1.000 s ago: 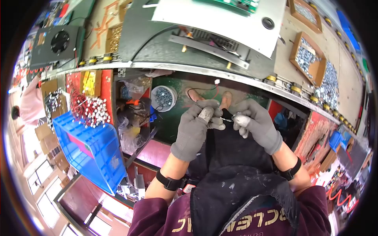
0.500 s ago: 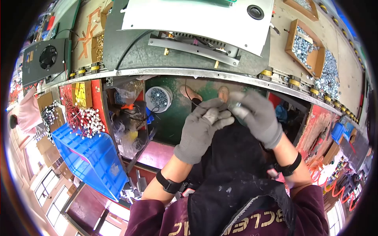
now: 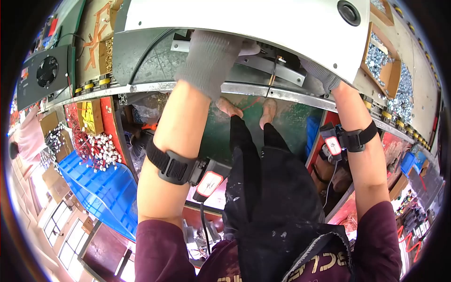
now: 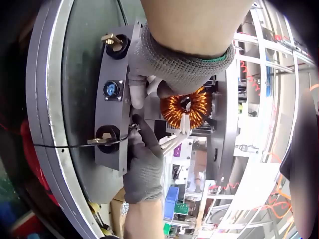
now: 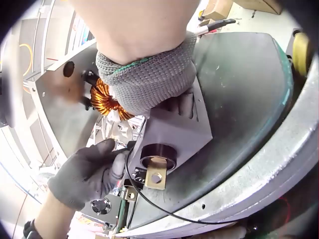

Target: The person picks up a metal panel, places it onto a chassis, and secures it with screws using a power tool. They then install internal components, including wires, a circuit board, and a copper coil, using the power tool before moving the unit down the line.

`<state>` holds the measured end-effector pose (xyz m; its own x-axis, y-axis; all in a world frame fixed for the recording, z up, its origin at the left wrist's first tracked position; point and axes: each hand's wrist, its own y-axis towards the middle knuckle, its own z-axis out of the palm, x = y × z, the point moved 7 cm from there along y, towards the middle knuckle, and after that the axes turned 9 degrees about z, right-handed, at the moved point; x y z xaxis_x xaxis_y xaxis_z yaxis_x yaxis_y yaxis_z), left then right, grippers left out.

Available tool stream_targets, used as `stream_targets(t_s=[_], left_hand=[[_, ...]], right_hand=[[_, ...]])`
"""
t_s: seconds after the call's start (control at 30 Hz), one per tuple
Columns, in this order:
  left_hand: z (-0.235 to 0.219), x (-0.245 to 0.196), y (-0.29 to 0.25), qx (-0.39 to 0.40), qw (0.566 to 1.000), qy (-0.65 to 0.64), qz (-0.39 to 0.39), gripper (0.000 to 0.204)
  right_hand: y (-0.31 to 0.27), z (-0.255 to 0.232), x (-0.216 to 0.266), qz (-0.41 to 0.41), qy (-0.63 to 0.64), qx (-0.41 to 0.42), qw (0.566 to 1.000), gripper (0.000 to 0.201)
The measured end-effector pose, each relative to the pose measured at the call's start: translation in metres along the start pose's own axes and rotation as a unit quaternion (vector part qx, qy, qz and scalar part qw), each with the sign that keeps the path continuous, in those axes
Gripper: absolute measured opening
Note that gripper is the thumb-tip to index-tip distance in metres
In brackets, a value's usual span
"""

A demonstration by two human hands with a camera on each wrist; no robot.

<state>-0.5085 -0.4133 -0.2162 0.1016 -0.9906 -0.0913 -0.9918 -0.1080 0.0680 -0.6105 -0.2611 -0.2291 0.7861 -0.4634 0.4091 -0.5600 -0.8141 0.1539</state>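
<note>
In the head view, the gloved left hand (image 3: 211,56) and right hand (image 3: 322,75) reach under a white cover (image 3: 235,16), their fingers largely hidden. The left wrist view has the left hand (image 4: 174,67) behind a grey panel (image 4: 110,72), one finger along its back. Below it, the right hand (image 4: 143,162) pinches a thin black cable (image 4: 65,146) near the panel's rear edge. From the right wrist side, the left hand (image 5: 87,174) has its fingertips close behind the panel; what they hold is unclear. The right hand (image 5: 149,84) is partly behind the panel.
A copper coil (image 4: 184,109) sits beside the hands. Brass terminals (image 5: 156,174) project from the panel. Boxes of metal fasteners (image 3: 383,66) stand at right; a blue crate (image 3: 98,188) and bundled wires (image 3: 101,150) are at left. A metal rail (image 3: 263,89) edges the bench.
Both hands have moved from above the lap, forward to the bench and under the white cover. The black cable, earlier at the hands, now hangs over the bench edge.
</note>
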Motion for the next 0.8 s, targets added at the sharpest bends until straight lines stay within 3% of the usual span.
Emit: stream_targets(t_s=[0.23,0.53,0.57,0.63,0.67,0.73,0.77,0.8], left_hand=[[0.017,0.012,-0.003,-0.035,0.992,-0.109,-0.043,0.032],[-0.009,-0.005,-0.036,-0.094,0.963,-0.232,-0.105,0.034],[-0.009,-0.007,-0.034,-0.102,0.958,-0.244,-0.112,0.034],[-0.008,-0.010,-0.030,-0.117,0.948,-0.268,-0.126,0.035],[-0.006,-0.010,-0.025,-0.125,0.942,-0.280,-0.133,0.036],[-0.009,-0.012,-0.028,-0.140,0.931,-0.304,-0.147,0.036],[-0.014,-0.015,-0.033,-0.147,0.925,-0.316,-0.153,0.037],[-0.015,-0.014,-0.033,-0.155,0.918,-0.328,-0.160,0.037]], right_hand=[[-0.002,0.002,0.001,-0.024,0.055,0.007,0.998,0.023],[-0.007,0.000,0.005,-0.068,0.124,-0.003,0.990,0.027],[-0.009,-0.003,0.010,-0.068,0.124,-0.003,0.990,0.027],[-0.015,0.006,0.014,-0.007,0.040,0.089,0.995,0.034],[-0.016,0.009,0.013,-0.007,0.040,0.089,0.995,0.034],[-0.023,0.009,0.024,-0.118,-0.061,0.024,0.991,0.035],[-0.024,0.008,0.027,-0.117,-0.061,0.024,0.991,0.035],[-0.024,0.004,0.027,-0.067,0.007,0.032,0.997,0.035]])
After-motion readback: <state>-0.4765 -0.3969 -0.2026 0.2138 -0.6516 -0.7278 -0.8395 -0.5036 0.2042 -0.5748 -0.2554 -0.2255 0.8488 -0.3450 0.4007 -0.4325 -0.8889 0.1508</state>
